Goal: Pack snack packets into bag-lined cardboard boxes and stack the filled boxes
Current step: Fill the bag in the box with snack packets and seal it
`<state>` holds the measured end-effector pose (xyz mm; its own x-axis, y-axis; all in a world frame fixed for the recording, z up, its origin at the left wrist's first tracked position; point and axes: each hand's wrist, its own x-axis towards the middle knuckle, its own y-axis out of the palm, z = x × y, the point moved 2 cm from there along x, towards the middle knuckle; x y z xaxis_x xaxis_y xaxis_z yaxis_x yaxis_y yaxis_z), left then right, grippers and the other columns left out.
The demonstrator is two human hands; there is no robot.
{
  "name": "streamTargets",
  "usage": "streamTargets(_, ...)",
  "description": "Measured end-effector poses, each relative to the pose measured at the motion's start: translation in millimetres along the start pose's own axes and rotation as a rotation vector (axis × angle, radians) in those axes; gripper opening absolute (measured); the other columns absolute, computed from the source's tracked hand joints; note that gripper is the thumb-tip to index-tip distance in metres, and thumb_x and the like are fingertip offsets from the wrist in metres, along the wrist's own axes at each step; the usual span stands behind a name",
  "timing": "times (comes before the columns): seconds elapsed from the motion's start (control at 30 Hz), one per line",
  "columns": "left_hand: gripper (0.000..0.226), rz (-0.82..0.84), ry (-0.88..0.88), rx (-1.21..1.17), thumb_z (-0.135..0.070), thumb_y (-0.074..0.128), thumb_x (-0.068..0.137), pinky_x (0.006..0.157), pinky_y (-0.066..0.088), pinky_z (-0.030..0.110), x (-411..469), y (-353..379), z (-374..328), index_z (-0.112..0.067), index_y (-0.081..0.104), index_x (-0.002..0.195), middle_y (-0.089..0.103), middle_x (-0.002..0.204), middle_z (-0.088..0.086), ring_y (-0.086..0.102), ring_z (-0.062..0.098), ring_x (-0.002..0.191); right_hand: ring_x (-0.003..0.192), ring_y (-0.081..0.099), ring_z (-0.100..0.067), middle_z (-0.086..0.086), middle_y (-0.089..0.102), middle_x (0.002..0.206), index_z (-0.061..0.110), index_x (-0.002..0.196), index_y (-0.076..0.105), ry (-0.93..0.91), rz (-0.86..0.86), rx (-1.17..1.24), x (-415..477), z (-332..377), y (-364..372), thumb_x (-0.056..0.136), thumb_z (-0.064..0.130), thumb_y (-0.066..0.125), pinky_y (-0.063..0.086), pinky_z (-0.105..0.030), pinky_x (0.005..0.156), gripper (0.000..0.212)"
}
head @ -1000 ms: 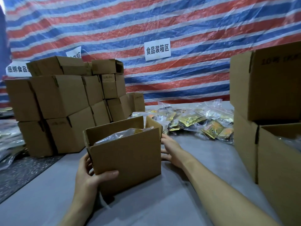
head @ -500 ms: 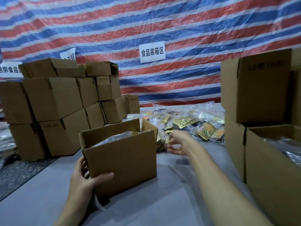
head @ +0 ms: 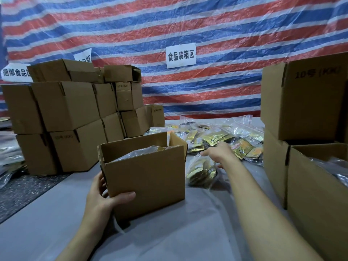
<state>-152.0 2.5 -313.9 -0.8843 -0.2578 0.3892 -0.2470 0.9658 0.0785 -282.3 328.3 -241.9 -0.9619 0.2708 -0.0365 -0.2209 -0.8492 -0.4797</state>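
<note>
Your right hand [head: 219,152] has gone further out since a second ago, when it lay against the right side of the open cardboard box [head: 148,183]; it now reaches past that box's far right corner, over the near edge of the loose snack packets [head: 226,139] spread across the back of the worktop [head: 169,238]. Its fingers point left and slightly down, directly above a clear bag of gold packets [head: 202,172] that lies just beside the box, and you cannot tell from this angle whether they have closed on the bag's top or only hover at it. Your left hand [head: 102,198] has stayed where it was, clamped on the box's near left corner with the thumb flat across the front face and the fingers wrapped around the left side. That box stands upright in the middle of the worktop with its flaps up, and a plastic liner [head: 135,153] shows inside it (something dark and glossy lies under the film, too dim to name). To your left is a stack of closed boxes [head: 71,108], several layers high. To your right a closed carton [head: 305,98] sits on top of others, with a second open box [head: 320,200] nearest you, also lined with film. Behind everything hangs a red, white and blue striped tarpaulin [head: 207,25] bearing a white paper sign [head: 181,55].
</note>
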Motion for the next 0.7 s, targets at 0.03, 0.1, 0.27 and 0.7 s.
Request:
streamTargets(0.03,0.121,0.000,-0.001,0.000,-0.048,0.100,0.016,0.089,0.057,0.051,-0.3,0.3,-0.6,-0.027,0.061,0.129,0.071,0.123,0.004,0.069,0.029,0.110,0.126,0.054,-0.037,-0.018,0.053,0.141,0.001,0.145,0.042,-0.009,0.017,-0.023,1.3,-2.3,1.3,0.084,0.014,0.079,0.048,-0.049,0.103,0.072)
streamTargets(0.1,0.122,-0.002,0.000,0.000,-0.049,0.100,0.016,0.091,0.057,0.053,-1.0,1.0,-1.4,-0.027,0.061,0.129,0.070,0.124,0.005,0.069,0.030,0.110,0.123,0.056,-0.035,-0.017,0.056,0.137,0.005,0.144,0.048,0.001,0.040,-0.041,4.1,-11.9,6.2,0.084,-0.002,0.071,0.049,-0.045,0.102,0.065)
streamTargets(0.27,0.122,-0.007,0.005,-0.001,-0.049,0.100,0.018,0.097,0.054,0.057,-1.6,1.8,-2.2,-0.026,0.060,0.130,0.070,0.125,0.007,0.068,0.030,0.112,0.119,0.056,-0.032,-0.010,0.063,0.132,0.020,0.123,0.067,-0.067,-0.208,-0.164,0.0,-20.8,8.6,0.090,0.002,0.060,0.051,-0.043,0.099,0.038)
streamTargets(0.7,0.121,-0.010,0.004,0.008,-0.050,0.100,0.018,0.094,0.056,0.052,-2.3,2.1,-2.5,-0.029,0.060,0.130,0.069,0.125,0.004,0.068,0.027,0.113,0.073,0.043,-0.022,-0.002,0.038,0.078,-0.001,0.073,0.060,-0.105,0.181,-0.222,-3.5,-12.4,21.2,0.076,0.000,0.049,0.034,-0.039,0.068,0.011)
